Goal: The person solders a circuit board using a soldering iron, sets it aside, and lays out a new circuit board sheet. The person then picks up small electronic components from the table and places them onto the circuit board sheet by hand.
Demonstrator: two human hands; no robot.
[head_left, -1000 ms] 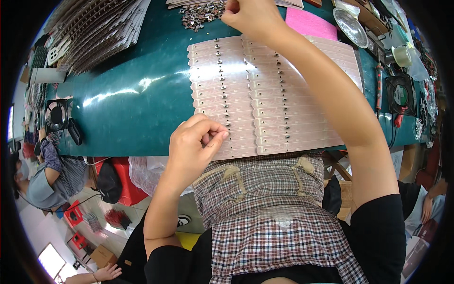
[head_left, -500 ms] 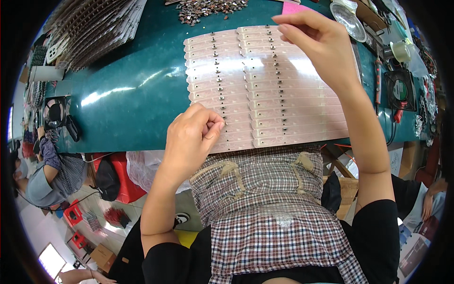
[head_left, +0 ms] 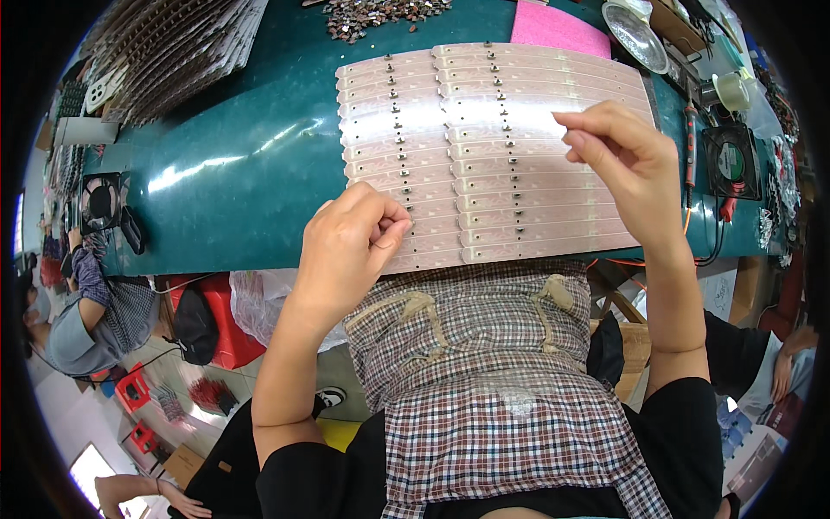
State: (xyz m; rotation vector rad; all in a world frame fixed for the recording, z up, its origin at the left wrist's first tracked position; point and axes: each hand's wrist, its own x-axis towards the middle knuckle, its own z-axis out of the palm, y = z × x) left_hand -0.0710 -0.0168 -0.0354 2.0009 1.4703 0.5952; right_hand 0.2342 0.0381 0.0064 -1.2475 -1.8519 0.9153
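Note:
Pale pink strip circuit boards (head_left: 553, 186) lie side by side in two columns on the table in front of me. Small dark metal parts (head_left: 504, 112) stand on them in two rows running away from me. My left hand (head_left: 350, 242) is closed in a pinch over the near left edge of the boards, its thumb and forefinger pressed together. My right hand (head_left: 627, 164) hovers over the right column, fingers curled, with thumb and forefinger tips close together. Anything held in either pinch is too small or hidden to make out.
A heap of small metal parts (head_left: 372, 16) lies at the table's far side, with a pink foam sheet (head_left: 560, 30) to its right. Stacked boards (head_left: 186, 60) stand far left. A soldering iron (head_left: 691, 147) and a small fan (head_left: 731, 163) sit at the right.
My right hand has come from the far edge of the boards nearer to me and a little right, uncovering the pink foam sheet. My left hand has barely moved.

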